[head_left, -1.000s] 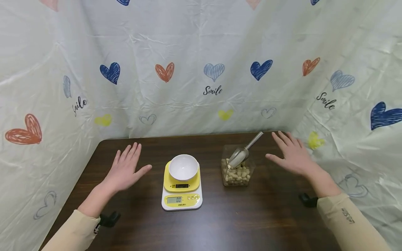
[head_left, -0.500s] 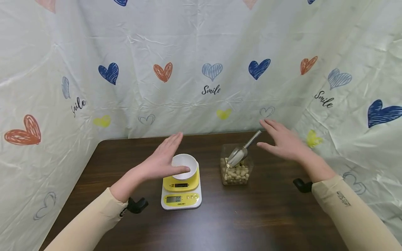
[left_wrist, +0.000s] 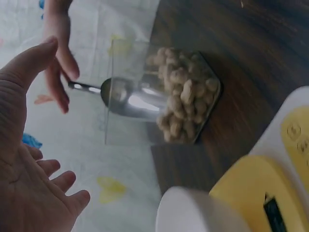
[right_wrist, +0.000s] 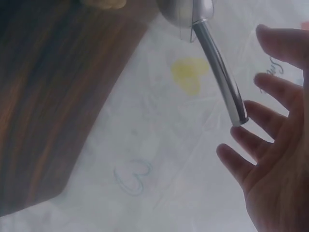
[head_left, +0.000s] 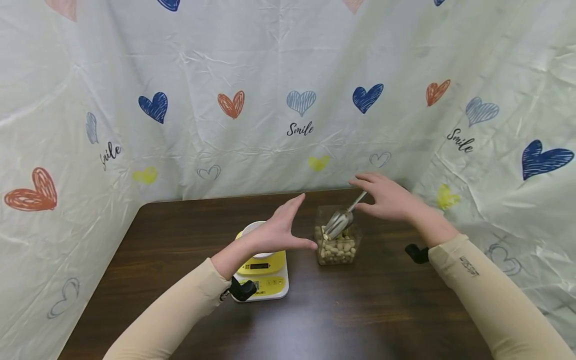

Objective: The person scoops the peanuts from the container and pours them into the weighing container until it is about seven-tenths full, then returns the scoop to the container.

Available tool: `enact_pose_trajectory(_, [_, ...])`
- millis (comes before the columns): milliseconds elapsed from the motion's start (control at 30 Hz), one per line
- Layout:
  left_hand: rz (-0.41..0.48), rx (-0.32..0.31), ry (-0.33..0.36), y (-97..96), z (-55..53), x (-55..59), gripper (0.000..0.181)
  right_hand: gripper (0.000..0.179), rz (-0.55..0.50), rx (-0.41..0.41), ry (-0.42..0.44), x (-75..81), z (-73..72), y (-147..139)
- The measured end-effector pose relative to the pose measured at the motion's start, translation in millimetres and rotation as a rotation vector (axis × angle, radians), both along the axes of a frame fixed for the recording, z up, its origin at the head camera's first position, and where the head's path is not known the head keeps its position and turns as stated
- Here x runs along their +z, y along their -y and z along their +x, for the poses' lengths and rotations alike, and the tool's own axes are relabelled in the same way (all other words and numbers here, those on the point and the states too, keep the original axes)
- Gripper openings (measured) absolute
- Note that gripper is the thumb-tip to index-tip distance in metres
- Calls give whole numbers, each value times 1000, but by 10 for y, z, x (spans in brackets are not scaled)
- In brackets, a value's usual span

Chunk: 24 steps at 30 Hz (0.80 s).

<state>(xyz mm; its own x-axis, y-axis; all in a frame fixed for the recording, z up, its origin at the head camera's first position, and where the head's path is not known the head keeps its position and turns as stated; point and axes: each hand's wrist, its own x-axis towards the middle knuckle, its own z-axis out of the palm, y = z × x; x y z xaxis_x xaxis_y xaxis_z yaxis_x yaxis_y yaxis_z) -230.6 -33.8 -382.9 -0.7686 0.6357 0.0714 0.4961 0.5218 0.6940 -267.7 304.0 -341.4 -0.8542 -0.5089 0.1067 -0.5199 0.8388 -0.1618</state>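
Note:
A clear square container (head_left: 338,254) holds peanuts (left_wrist: 181,92) in their shells, with a metal scoop (head_left: 340,221) leaning in it, handle up to the right. My right hand (head_left: 387,200) is spread around the scoop's handle (right_wrist: 219,72); in the right wrist view the fingers stand beside it, not curled round it. Thumb and fingers apart, my left hand (head_left: 276,232) hangs above the kitchen scale, its fingertips a little left of the container. It holds nothing. Behind that hand the white bowl (left_wrist: 193,212) sits on the yellow and white scale (head_left: 272,285), both partly hidden.
Everything stands on a dark brown wooden table (head_left: 342,320). A white curtain (head_left: 252,65) printed with hearts and "Smile" hangs close behind the table and along both sides.
My left hand has moved right, from left of the scale across the bowl towards the container. The right hand has come left to the scoop's handle. Container, scoop and scale have stayed put.

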Motion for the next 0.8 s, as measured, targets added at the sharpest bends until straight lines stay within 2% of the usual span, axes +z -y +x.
enact_pose_trajectory(200, [72, 37, 113, -307, -42, -219, 124, 50, 60, 19, 17, -7, -40, 84])
enact_pose_trajectory(333, [78, 66, 143, -445, -82, -347, 126, 40, 90, 30, 19, -31, -80, 132])
enact_pose_trajectory(600, [65, 96, 181, -576, -193, -545, 128, 29, 127, 28, 23, -102, -162, 140])
enact_pose_trajectory(800, [100, 84, 219, -610, -229, -601, 127, 21, 153, 27, 30, -143, -185, 158])
